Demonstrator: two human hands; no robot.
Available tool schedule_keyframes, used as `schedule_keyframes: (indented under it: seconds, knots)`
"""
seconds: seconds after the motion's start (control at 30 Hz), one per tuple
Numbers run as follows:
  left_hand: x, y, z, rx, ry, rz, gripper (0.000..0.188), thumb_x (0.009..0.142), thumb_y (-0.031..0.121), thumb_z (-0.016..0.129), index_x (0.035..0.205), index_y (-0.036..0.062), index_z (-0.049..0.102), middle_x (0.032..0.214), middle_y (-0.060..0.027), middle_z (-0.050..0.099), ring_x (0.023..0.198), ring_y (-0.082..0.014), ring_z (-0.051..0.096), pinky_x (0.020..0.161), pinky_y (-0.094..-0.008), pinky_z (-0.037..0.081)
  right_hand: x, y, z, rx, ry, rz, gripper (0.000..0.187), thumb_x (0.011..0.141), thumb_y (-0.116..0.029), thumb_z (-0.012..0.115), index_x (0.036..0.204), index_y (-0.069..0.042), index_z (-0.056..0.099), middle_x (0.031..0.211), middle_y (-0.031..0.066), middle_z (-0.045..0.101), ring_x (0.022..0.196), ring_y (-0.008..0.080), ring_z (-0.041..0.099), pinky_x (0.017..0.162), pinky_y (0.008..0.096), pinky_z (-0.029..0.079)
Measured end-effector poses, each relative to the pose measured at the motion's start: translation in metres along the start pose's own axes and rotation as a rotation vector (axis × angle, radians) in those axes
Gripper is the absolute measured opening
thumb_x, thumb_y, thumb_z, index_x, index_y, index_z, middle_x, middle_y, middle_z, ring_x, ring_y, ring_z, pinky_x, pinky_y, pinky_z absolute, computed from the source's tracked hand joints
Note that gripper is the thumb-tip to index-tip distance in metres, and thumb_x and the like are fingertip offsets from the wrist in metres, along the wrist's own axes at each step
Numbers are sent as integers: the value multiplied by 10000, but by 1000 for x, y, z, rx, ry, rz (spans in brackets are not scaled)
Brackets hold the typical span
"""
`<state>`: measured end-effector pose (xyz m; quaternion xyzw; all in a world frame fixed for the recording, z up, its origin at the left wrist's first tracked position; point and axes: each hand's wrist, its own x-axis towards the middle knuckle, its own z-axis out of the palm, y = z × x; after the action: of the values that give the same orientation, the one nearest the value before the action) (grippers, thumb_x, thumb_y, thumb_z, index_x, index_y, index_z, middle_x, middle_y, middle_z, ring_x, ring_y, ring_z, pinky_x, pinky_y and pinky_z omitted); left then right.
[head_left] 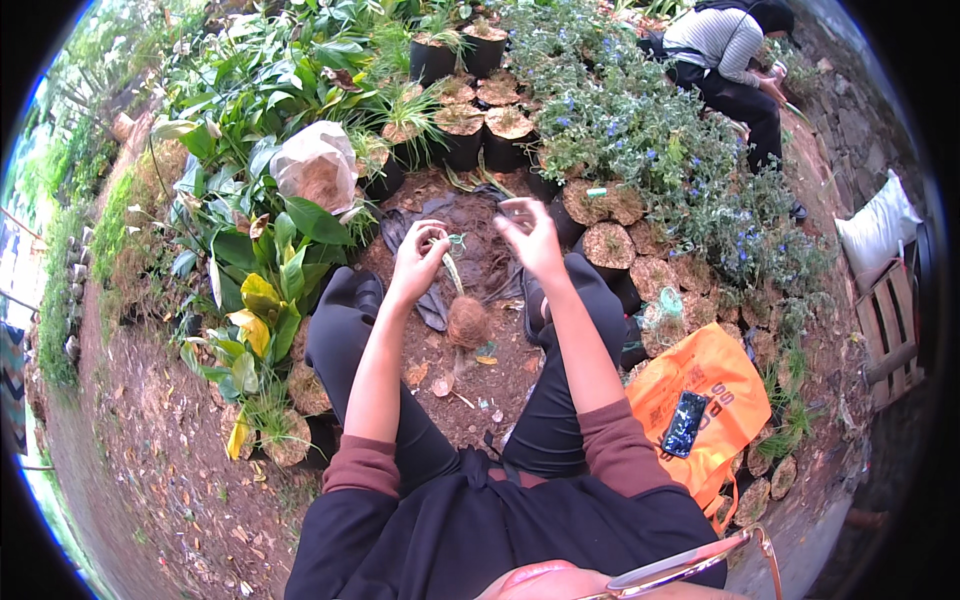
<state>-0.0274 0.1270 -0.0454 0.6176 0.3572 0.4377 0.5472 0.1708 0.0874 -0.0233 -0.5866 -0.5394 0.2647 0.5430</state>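
Between my knees, my left hand (418, 262) pinches the upper end of a pale green stem. From that stem hangs a round brown fibrous root ball (468, 322), just above the soil. A small green piece (456, 241) shows by the left fingertips; what it is, I cannot make out. My right hand (536, 243) is raised to the right of it, fingers apart and nothing seen in them. Behind both hands lies a heap of dark brown fibre (472, 222) on black plastic sheeting (433, 306).
Black-potted plants (508, 124) crowd ahead. Broad-leaved plants and a white plastic bag (318, 168) of brown fibre stand at left, blue-flowered bushes (690, 165) at right. An orange bag (735, 385) with a phone (685, 424) lies beside me. Another person (722, 60) bends at far right.
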Motion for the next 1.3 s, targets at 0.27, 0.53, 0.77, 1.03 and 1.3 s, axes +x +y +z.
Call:
schedule_keyframes:
  seconds: [0.27,0.53,0.77,1.03,1.3]
  knots:
    - [0,-2,5,-11,-80,19,191,810,81,586,978,-4,553,1021,-45,523,861,-100,534,761,-239,442,-11,-8,18,-46,-249,-38,192,706,-199,695,809,-42,656,1041,98,550,1007,248,531,890,351,402]
    - [4,-5,12,-50,-60,6,233,791,138,652,966,-10,606,1048,-50,524,952,-133,532,794,-265,454,-4,-7,16,290,-193,120,267,766,-81,683,972,22,548,862,83,643,790,110,600,735,256,487]
    - [4,-7,21,-72,-14,68,212,789,88,642,964,-5,565,1025,-26,533,867,-89,551,741,-224,452,-6,2,22,287,-200,98,206,780,-68,664,931,31,564,852,79,641,779,119,598,721,259,485]
    - [9,-28,17,30,184,-11,204,809,87,595,993,10,554,919,-28,580,833,-93,550,766,-223,437,-4,-2,8,889,-304,537,128,818,-98,581,922,-34,622,886,27,630,809,100,579,705,228,454]
    - [4,-2,24,-201,-11,-186,304,852,221,575,1068,8,589,1089,-60,566,1019,-143,519,867,-276,394,-7,-8,10,557,-298,424,141,812,-126,611,921,-40,638,842,-22,620,749,52,534,657,196,399]
